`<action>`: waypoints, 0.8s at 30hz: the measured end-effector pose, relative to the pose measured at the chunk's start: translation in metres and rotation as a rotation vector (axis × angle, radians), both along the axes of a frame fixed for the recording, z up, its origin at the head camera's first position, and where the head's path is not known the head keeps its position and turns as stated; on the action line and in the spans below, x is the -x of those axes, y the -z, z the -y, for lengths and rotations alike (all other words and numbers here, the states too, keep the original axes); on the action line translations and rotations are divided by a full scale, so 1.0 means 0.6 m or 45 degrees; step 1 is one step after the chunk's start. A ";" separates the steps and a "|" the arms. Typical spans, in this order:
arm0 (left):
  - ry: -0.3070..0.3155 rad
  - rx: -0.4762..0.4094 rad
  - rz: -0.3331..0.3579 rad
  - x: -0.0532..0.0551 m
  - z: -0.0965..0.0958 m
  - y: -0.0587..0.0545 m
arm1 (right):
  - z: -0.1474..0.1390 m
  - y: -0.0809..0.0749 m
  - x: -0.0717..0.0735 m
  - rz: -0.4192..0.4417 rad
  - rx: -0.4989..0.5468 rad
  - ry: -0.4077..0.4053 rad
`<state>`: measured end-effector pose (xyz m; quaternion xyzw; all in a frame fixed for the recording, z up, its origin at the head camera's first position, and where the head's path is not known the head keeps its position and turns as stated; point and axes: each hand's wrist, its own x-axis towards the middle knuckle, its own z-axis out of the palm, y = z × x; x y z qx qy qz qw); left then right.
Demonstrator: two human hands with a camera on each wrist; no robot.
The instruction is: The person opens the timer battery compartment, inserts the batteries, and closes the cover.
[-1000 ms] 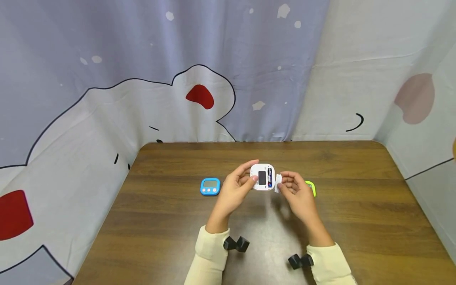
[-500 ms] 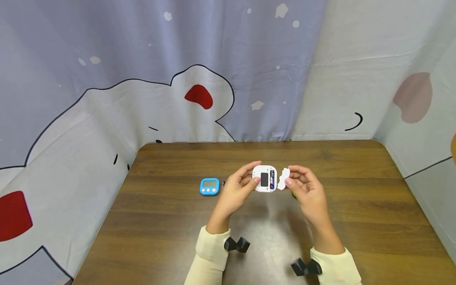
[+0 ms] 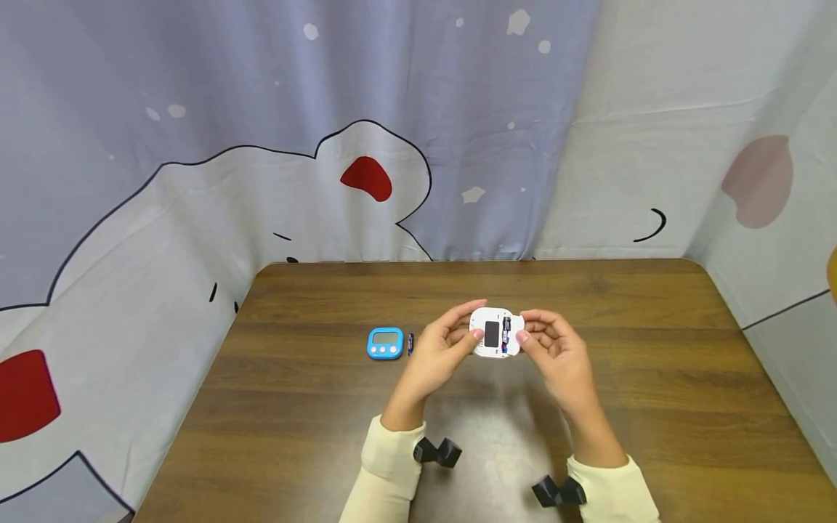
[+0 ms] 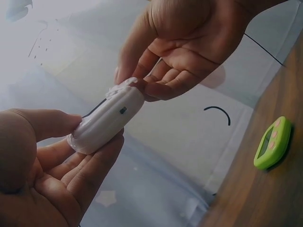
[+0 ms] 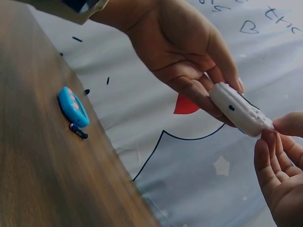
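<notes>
Right of frame centre, the left hand (image 3: 439,356) is gripping the white timer (image 3: 492,334) by its left side, apparently leaving the battery (image 3: 506,331) exposed; the right hand (image 3: 559,356) is pinching the cover (image 3: 519,324) opposite.

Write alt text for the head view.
The left hand holds a white rounded-square plastic device; the right hand pinches a white plastic cover at its edge, beside an inserted dark cylindrical battery. On the brown wood-grain table, left of them, lie a blue rounded-square device and a loose dark battery.
</notes>
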<state>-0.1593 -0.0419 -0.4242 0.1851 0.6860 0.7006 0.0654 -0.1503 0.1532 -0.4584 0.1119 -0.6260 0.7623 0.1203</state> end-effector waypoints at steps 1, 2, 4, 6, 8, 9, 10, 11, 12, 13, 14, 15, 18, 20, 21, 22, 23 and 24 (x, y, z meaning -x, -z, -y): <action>0.001 0.001 0.001 0.000 0.000 0.000 | 0.000 0.001 0.000 -0.001 -0.010 0.004; 0.002 0.003 0.001 0.000 0.000 0.000 | 0.001 0.003 0.000 -0.003 -0.019 0.005; 0.003 0.004 -0.001 0.000 -0.001 0.000 | 0.002 0.006 0.002 -0.005 -0.032 0.014; 0.001 0.008 -0.005 0.000 -0.001 0.000 | 0.002 0.008 0.002 -0.009 -0.035 0.017; -0.002 0.010 -0.011 0.000 -0.001 0.000 | 0.003 0.009 0.002 -0.017 -0.041 0.024; -0.002 0.012 -0.012 0.000 -0.002 0.000 | 0.003 0.009 0.002 -0.021 -0.045 0.028; -0.004 0.016 -0.014 0.000 -0.002 0.000 | 0.003 0.009 0.002 -0.024 -0.050 0.033; -0.004 0.020 -0.014 0.000 -0.002 0.000 | 0.003 0.009 0.002 -0.025 -0.055 0.036; -0.003 0.025 -0.014 0.000 -0.002 0.000 | 0.004 0.008 0.001 -0.024 -0.062 0.044; -0.004 0.028 -0.015 -0.001 -0.002 0.000 | 0.004 0.007 0.001 -0.024 -0.070 0.052; -0.002 0.032 -0.016 -0.001 -0.003 -0.001 | 0.004 0.007 0.001 -0.022 -0.077 0.060; -0.003 0.034 -0.018 -0.001 -0.003 -0.001 | 0.005 0.006 0.000 -0.021 -0.084 0.067; -0.005 0.044 -0.025 -0.002 -0.003 -0.002 | 0.005 0.004 0.000 -0.012 -0.112 0.085; -0.006 0.049 -0.029 -0.002 -0.003 -0.002 | 0.005 0.003 -0.001 -0.006 -0.125 0.088; -0.008 0.052 -0.029 -0.003 -0.003 -0.002 | 0.005 0.003 -0.001 -0.003 -0.133 0.091; -0.008 0.055 -0.030 -0.003 -0.003 -0.002 | 0.005 0.003 -0.001 0.002 -0.139 0.092; -0.009 0.058 -0.030 -0.003 -0.004 -0.002 | 0.006 0.002 -0.002 0.006 -0.144 0.094; -0.009 0.059 -0.031 -0.003 -0.004 -0.001 | 0.006 0.003 -0.002 0.009 -0.149 0.096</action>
